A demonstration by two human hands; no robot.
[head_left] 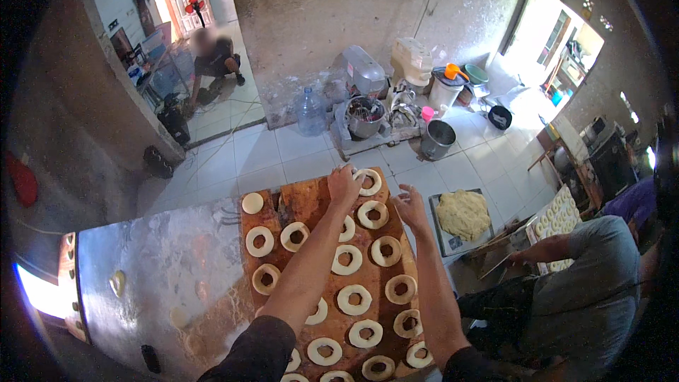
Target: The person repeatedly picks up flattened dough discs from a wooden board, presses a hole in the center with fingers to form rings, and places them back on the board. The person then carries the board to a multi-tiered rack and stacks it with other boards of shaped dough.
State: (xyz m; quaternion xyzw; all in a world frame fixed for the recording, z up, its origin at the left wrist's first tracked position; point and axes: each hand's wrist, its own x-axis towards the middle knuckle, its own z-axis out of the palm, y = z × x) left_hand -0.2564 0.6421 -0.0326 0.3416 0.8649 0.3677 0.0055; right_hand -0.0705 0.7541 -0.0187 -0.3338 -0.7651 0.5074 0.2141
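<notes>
At the far end of the wooden board (283,198), my left hand (344,185) is closed at the left edge of a pale dough ring (375,188). The fingers curl there and partly hide the ring's rim. My right hand (410,208) hovers by the board's right edge, fingers apart, holding nothing. Several more dough rings, such as one nearby (382,206), lie in rough rows beneath and between my forearms. A small solid dough round (252,203) sits at the board's far left corner. My left forearm covers part of the rows.
Left of the board stretches a floury grey tabletop (163,255) with a dough scrap (117,283). A large dough mass (463,215) rests on a tray at right. Close by, a co-worker (587,290) bends beside a tray of rings (555,223). Mixers (365,110) stand beyond; another person crouches in the doorway.
</notes>
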